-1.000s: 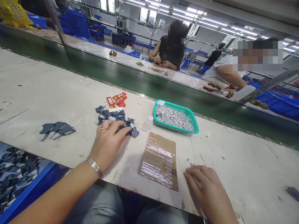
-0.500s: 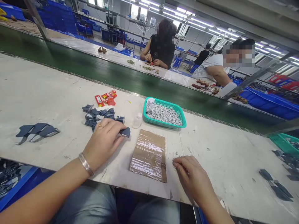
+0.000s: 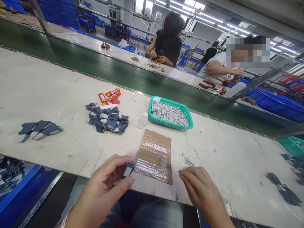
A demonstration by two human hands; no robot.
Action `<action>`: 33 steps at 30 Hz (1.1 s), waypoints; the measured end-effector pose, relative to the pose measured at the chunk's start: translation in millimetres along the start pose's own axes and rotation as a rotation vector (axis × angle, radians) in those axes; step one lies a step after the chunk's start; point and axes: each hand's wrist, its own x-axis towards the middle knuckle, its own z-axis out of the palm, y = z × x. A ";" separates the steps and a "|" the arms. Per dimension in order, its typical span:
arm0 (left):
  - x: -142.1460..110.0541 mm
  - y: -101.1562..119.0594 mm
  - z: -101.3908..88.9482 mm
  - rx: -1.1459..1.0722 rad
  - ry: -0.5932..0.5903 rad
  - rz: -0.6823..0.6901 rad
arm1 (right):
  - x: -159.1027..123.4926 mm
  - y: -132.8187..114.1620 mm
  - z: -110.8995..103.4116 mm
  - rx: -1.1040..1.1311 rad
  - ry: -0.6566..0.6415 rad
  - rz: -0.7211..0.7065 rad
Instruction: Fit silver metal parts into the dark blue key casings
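Note:
My left hand (image 3: pixel 110 182) grips a small dark blue plastic piece (image 3: pixel 128 170) with a pale rectangular face, at the table's front edge. Beside it lies a tape-covered cardboard sheet (image 3: pixel 154 156). To the right of the sheet, my right hand (image 3: pixel 201 183) rests low over the table, thumb and fingertips pinched together; whatever is between them is too small to make out. Just beyond those fingertips are several tiny grey bits (image 3: pixel 189 161). A pile of similar dark blue pieces (image 3: pixel 108 118) sits farther back on the left.
A green basket (image 3: pixel 191 122) of small pale pieces stands behind the cardboard, with a clear bottle (image 3: pixel 142 120) beside it. Red packets (image 3: pixel 112 96) lie behind the pile. More dark pieces (image 3: pixel 39 129) are at far left. Across the green conveyor belt (image 3: pixel 95 68), two people work.
My left hand has moved from the pile toward me, bringing one dark blue piece to the cardboard's left side. My right hand stays pinched, shifted slightly, and the tiny grey bits now show beyond it.

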 end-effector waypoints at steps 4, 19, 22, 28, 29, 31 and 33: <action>-7.9 -5.3 10.0 -0.185 -0.021 -0.143 | -5.0 -7.8 -1.8 -0.080 0.046 -0.024; -15.6 -3.4 17.8 -0.285 -0.087 -0.327 | -2.1 -6.1 -0.9 -0.206 -0.041 -0.154; -16.0 -5.7 16.1 -0.294 -0.091 -0.313 | 5.5 -7.9 -3.1 -0.174 -0.004 -0.127; -17.6 -8.5 18.6 -0.211 -0.056 -0.267 | 42.4 -28.5 -3.3 -0.028 0.035 -0.059; -18.2 -8.6 19.3 -0.209 -0.056 -0.267 | 48.4 -31.8 -1.2 -0.023 0.028 -0.075; -19.5 -8.4 19.8 -0.204 -0.057 -0.267 | 57.4 -36.6 4.1 -0.049 -0.007 -0.122; -20.3 -7.9 19.0 -0.182 -0.052 -0.259 | 62.3 -38.6 9.4 -0.105 -0.055 -0.177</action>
